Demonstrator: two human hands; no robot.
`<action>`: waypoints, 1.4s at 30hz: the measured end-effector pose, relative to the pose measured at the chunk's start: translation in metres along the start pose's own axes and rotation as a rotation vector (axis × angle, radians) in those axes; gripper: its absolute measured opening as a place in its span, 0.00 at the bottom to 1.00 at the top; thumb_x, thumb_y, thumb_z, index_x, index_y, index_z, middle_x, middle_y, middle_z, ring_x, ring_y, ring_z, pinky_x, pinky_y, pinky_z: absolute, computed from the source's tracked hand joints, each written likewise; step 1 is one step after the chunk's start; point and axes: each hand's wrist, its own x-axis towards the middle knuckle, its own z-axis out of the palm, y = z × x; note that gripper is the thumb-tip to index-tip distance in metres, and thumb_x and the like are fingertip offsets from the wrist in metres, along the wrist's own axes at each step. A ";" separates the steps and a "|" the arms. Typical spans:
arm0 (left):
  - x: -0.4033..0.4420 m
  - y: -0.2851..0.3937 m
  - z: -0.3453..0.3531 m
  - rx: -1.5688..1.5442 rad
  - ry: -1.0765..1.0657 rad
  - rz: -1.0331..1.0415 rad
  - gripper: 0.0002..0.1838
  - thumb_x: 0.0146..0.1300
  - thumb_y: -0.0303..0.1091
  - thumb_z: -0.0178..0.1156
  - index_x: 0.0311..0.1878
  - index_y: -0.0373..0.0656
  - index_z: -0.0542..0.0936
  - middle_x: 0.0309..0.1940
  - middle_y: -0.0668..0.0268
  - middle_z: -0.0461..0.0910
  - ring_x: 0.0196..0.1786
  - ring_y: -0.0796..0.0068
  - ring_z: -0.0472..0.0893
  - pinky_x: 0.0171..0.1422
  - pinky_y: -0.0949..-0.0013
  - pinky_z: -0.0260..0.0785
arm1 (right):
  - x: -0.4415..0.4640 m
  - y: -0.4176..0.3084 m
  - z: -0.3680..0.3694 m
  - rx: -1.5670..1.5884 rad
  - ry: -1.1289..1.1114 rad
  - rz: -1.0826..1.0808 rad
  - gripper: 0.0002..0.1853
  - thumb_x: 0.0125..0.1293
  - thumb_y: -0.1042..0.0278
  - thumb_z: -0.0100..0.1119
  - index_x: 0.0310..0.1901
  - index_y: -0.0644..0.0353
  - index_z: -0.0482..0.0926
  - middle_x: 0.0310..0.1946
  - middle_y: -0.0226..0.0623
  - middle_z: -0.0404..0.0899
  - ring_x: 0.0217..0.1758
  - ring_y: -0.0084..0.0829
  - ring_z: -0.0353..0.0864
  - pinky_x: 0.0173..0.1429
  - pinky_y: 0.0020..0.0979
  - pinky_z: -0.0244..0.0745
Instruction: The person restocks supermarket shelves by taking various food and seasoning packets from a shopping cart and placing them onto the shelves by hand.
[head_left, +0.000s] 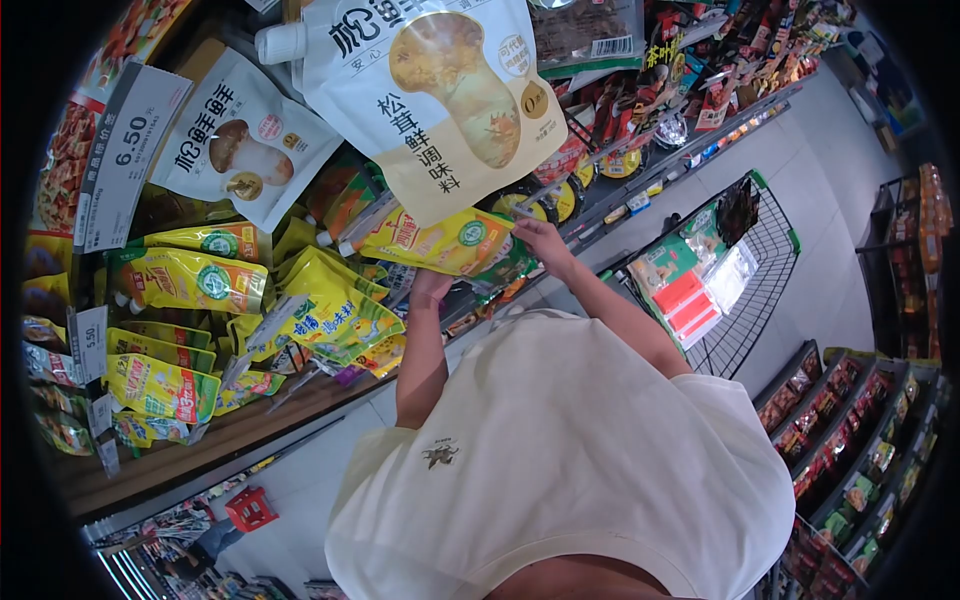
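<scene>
A yellow seasoning pouch [440, 240] with a green round badge and a spout on its left end lies across both my hands. My right hand [540, 245] pinches its right end between thumb and fingers. My left hand [431, 287] is at its lower edge, with the fingers mostly hidden behind the pouch. Directly above, a large white and cream pouch [480, 110] with a mushroom picture covers part of the shelf. To the left are more yellow pouches [190, 280] and a smaller white mushroom pouch [240, 145].
Price tags [130, 155] stick out from the shelf [220, 450]. To my right stands a wire shopping cart [750, 300] with several packages inside. Racks of packaged goods [850, 430] stand further right. A red basket [250, 509] is at lower left, near a person.
</scene>
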 end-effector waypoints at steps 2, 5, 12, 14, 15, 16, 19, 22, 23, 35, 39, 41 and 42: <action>-0.002 0.002 0.005 -0.009 0.015 -0.001 0.30 0.73 0.42 0.60 0.74 0.47 0.64 0.71 0.60 0.70 0.71 0.57 0.72 0.71 0.48 0.71 | -0.001 -0.001 0.003 -0.003 0.008 -0.017 0.11 0.73 0.64 0.62 0.48 0.61 0.83 0.41 0.27 0.84 0.44 0.19 0.81 0.51 0.24 0.75; -0.008 0.008 0.015 -0.047 0.037 0.018 0.30 0.73 0.42 0.60 0.74 0.45 0.65 0.71 0.60 0.70 0.71 0.58 0.72 0.72 0.49 0.70 | 0.003 -0.001 0.006 -0.028 -0.005 -0.054 0.11 0.73 0.64 0.62 0.48 0.63 0.83 0.42 0.28 0.85 0.46 0.20 0.81 0.53 0.25 0.75; 0.000 0.006 -0.001 -0.156 0.069 0.046 0.27 0.75 0.39 0.58 0.73 0.43 0.65 0.70 0.61 0.71 0.70 0.61 0.73 0.74 0.53 0.67 | 0.006 0.012 0.000 -0.104 0.023 -0.054 0.11 0.73 0.65 0.61 0.49 0.63 0.83 0.43 0.28 0.84 0.46 0.18 0.80 0.52 0.24 0.74; 0.005 0.002 -0.008 -0.005 0.058 0.138 0.27 0.75 0.37 0.58 0.73 0.42 0.65 0.70 0.61 0.71 0.70 0.61 0.73 0.74 0.53 0.66 | 0.009 0.017 -0.003 -0.113 0.035 -0.074 0.12 0.73 0.66 0.60 0.50 0.63 0.83 0.43 0.28 0.84 0.46 0.18 0.79 0.51 0.23 0.73; 0.009 -0.003 -0.021 0.147 0.033 0.209 0.27 0.74 0.36 0.58 0.73 0.42 0.65 0.70 0.61 0.70 0.70 0.61 0.73 0.74 0.53 0.67 | 0.008 0.018 -0.004 -0.109 0.056 -0.085 0.12 0.73 0.66 0.60 0.52 0.63 0.82 0.43 0.28 0.84 0.46 0.18 0.79 0.51 0.23 0.73; 0.011 -0.005 -0.027 0.192 0.023 0.251 0.27 0.74 0.35 0.58 0.73 0.42 0.64 0.70 0.61 0.70 0.70 0.62 0.73 0.74 0.53 0.67 | 0.007 0.020 -0.005 -0.104 0.078 -0.096 0.13 0.72 0.67 0.60 0.53 0.63 0.81 0.44 0.28 0.84 0.47 0.19 0.79 0.51 0.23 0.73; 0.018 -0.012 -0.040 0.110 0.034 0.315 0.28 0.73 0.32 0.59 0.73 0.41 0.63 0.70 0.61 0.70 0.70 0.62 0.73 0.73 0.54 0.68 | -0.001 0.029 -0.014 -0.079 0.118 -0.067 0.16 0.71 0.68 0.58 0.57 0.64 0.79 0.45 0.29 0.83 0.47 0.21 0.80 0.51 0.24 0.73; 0.022 -0.014 -0.047 0.172 0.149 0.290 0.29 0.73 0.33 0.60 0.73 0.40 0.63 0.69 0.60 0.71 0.69 0.62 0.74 0.72 0.56 0.69 | -0.016 0.038 -0.024 -0.056 0.152 -0.052 0.16 0.73 0.68 0.58 0.59 0.61 0.77 0.48 0.31 0.83 0.49 0.22 0.82 0.52 0.26 0.74; 0.023 -0.016 -0.047 0.194 0.147 0.317 0.29 0.73 0.34 0.60 0.73 0.40 0.63 0.69 0.60 0.71 0.69 0.63 0.74 0.72 0.56 0.69 | -0.020 0.039 -0.027 -0.050 0.165 -0.057 0.15 0.73 0.68 0.58 0.59 0.60 0.77 0.49 0.31 0.83 0.50 0.23 0.83 0.52 0.26 0.75; -0.019 -0.015 -0.003 0.369 0.462 0.018 0.29 0.76 0.43 0.55 0.71 0.35 0.65 0.68 0.53 0.73 0.68 0.60 0.75 0.70 0.59 0.71 | -0.118 0.031 -0.099 -0.190 0.482 -0.315 0.15 0.72 0.81 0.51 0.58 0.69 0.76 0.52 0.41 0.84 0.54 0.29 0.84 0.60 0.30 0.78; -0.019 -0.020 -0.013 0.143 0.341 -0.365 0.27 0.76 0.41 0.52 0.71 0.34 0.65 0.67 0.42 0.71 0.68 0.47 0.75 0.72 0.51 0.72 | -0.165 0.042 -0.133 -0.317 0.689 -0.363 0.14 0.75 0.78 0.50 0.59 0.69 0.75 0.53 0.43 0.83 0.56 0.30 0.83 0.63 0.30 0.77; -0.012 -0.020 -0.019 0.021 0.070 -0.363 0.26 0.77 0.41 0.48 0.71 0.36 0.67 0.68 0.42 0.70 0.70 0.44 0.73 0.74 0.47 0.70 | -0.187 0.052 -0.144 -0.392 0.810 -0.341 0.14 0.75 0.78 0.50 0.59 0.68 0.76 0.52 0.44 0.84 0.56 0.31 0.84 0.62 0.31 0.77; -0.009 -0.017 -0.006 0.012 0.052 -0.255 0.26 0.77 0.41 0.48 0.71 0.37 0.67 0.68 0.46 0.72 0.68 0.47 0.75 0.73 0.49 0.71 | -0.199 0.058 -0.146 -0.453 0.872 -0.314 0.14 0.75 0.78 0.51 0.58 0.68 0.76 0.52 0.45 0.85 0.56 0.33 0.85 0.62 0.32 0.77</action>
